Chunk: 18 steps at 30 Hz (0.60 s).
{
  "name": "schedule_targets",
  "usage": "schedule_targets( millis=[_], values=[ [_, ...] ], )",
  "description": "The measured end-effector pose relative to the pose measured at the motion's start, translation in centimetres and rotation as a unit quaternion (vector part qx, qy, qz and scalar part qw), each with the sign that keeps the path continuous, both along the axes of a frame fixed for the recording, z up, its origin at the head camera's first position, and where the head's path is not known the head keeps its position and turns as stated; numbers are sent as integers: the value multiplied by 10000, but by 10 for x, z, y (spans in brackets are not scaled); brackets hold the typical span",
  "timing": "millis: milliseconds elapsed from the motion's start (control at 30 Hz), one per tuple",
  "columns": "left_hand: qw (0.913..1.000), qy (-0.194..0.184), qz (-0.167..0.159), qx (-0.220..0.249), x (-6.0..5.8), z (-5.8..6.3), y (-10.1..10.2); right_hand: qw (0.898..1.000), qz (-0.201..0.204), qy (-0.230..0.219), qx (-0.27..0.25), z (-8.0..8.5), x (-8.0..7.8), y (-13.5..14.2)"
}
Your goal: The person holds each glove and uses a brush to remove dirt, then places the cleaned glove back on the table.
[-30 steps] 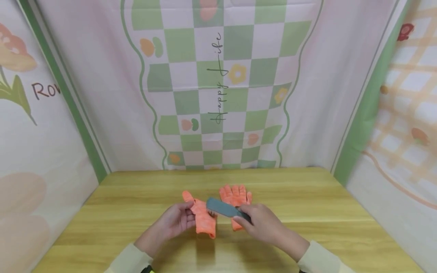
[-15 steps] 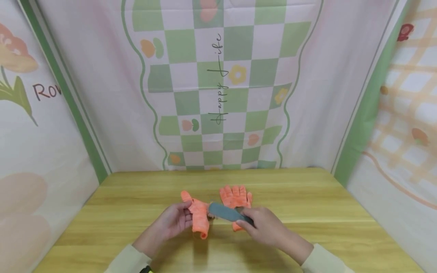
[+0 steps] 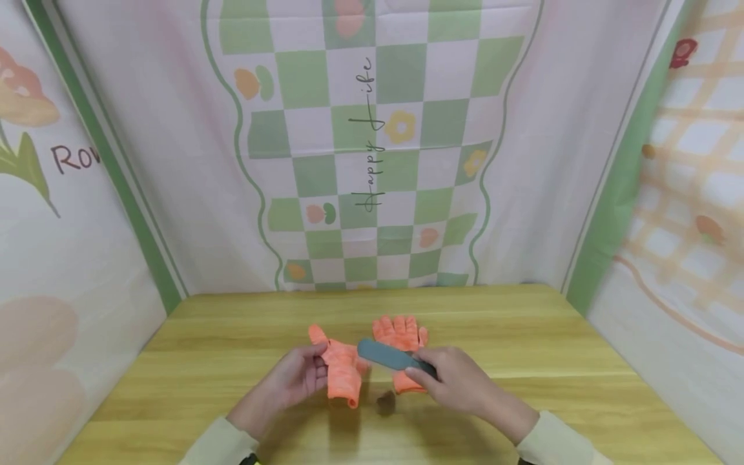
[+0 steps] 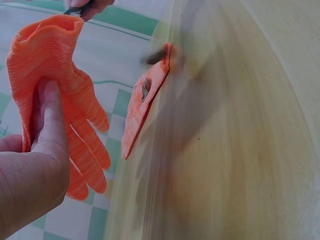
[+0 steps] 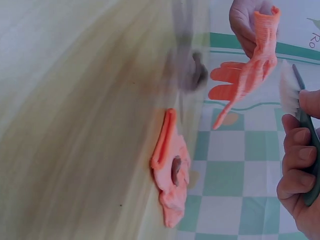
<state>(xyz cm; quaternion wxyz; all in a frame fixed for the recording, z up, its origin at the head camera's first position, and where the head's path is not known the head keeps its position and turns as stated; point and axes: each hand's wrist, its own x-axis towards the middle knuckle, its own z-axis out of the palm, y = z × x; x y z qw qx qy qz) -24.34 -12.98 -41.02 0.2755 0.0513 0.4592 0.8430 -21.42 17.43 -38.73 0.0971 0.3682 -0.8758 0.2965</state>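
My left hand (image 3: 298, 374) holds an orange knit glove (image 3: 343, 374) above the table, thumb on its cuff area, its fingers dangling in the left wrist view. In my right hand (image 3: 459, 382) is a brush with a grey-green handle (image 3: 385, 354) and white bristles (image 5: 289, 90), fingers curled round the grip. The brush head stands right beside the held glove. A brown clump (image 3: 386, 403), blurred by motion, is apart from the glove, between it and my right hand. A second orange glove (image 3: 397, 332) lies flat on the table, partly hidden by the brush and right hand.
Another small brown clump (image 4: 146, 89) sits on the flat glove. The wooden table (image 3: 232, 323) is enclosed by printed curtains, with a green-and-white checked panel (image 3: 354, 174) at the back and side curtains left and right. Tiny dark specks dot the tabletop.
The brown clump, earlier at the held glove's right edge, has come off and moved down to the right. The brush has shifted slightly right and up; the left hand has barely moved.
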Motion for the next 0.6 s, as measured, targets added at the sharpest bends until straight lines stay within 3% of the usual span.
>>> schedule_targets(
  millis=[233, 600],
  values=[
    [9999, 66, -123, 24, 0, 0, 3, 9998, -134, -145, 32, 8, -1, -11],
    [9987, 303, -398, -36, 1, -1, 8, 9998, -113, 135, 96, 8, -9, -30]
  ],
)
